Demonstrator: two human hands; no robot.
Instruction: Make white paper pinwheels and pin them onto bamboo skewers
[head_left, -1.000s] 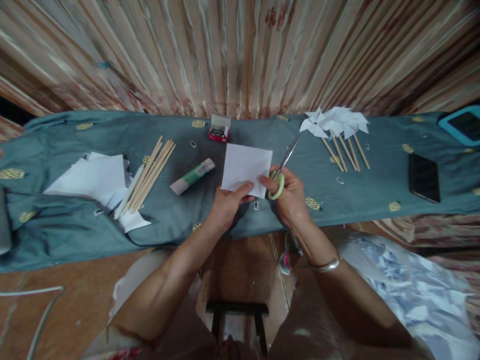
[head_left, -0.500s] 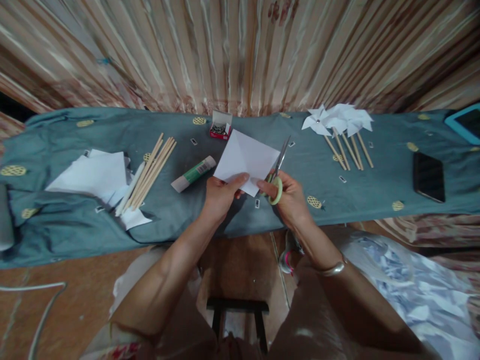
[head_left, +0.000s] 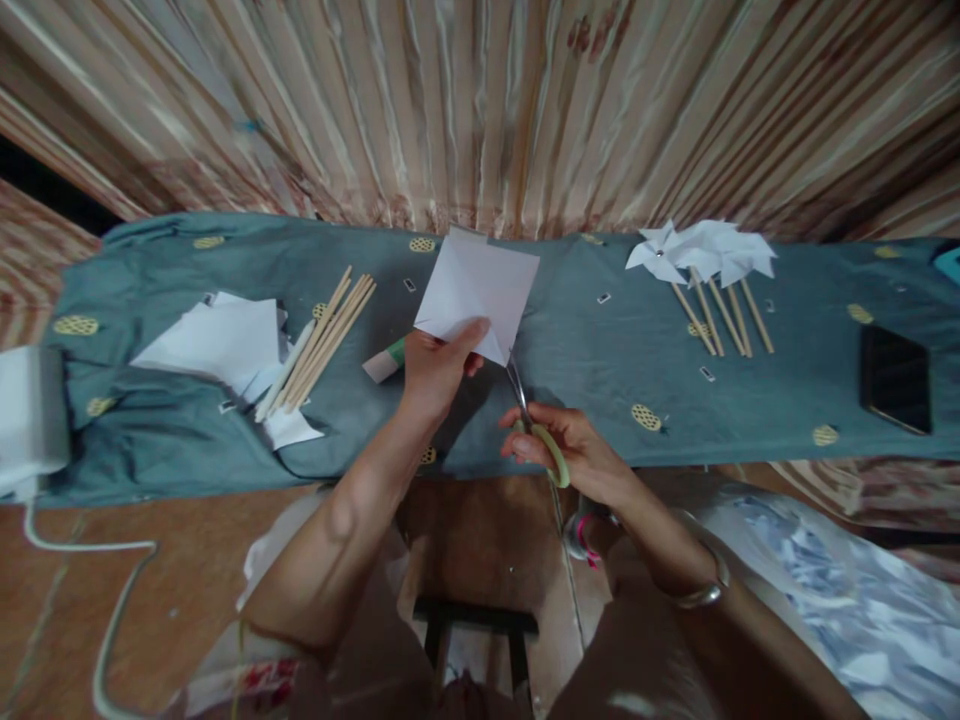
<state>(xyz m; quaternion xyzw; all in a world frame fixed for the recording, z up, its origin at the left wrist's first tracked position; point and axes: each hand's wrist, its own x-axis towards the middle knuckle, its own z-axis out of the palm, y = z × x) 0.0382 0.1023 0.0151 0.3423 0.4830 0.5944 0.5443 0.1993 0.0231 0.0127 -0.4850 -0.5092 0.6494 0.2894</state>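
My left hand (head_left: 436, 367) pinches the lower corner of a creased white paper square (head_left: 478, 290), holding it up over the blue-grey cloth. My right hand (head_left: 574, 452) grips scissors (head_left: 532, 422) by their pale green handles, lower and nearer to me. The blade tips point up and left at the paper's bottom corner, right beside my left thumb. A green and white glue stick (head_left: 384, 360) lies on the cloth, partly hidden behind my left hand.
The long table (head_left: 600, 400) wears a blue-grey cloth. Wooden sticks (head_left: 324, 340) and white paper sheets (head_left: 217, 340) lie at left. Finished white pinwheels on sticks (head_left: 709, 265) lie at right, a black phone (head_left: 896, 378) further right. A dark stool (head_left: 474, 625) stands between my knees.
My left hand lifted the paper up and turned it to stand on a corner. My right hand dropped back towards me and swung the scissors under the paper's bottom corner.
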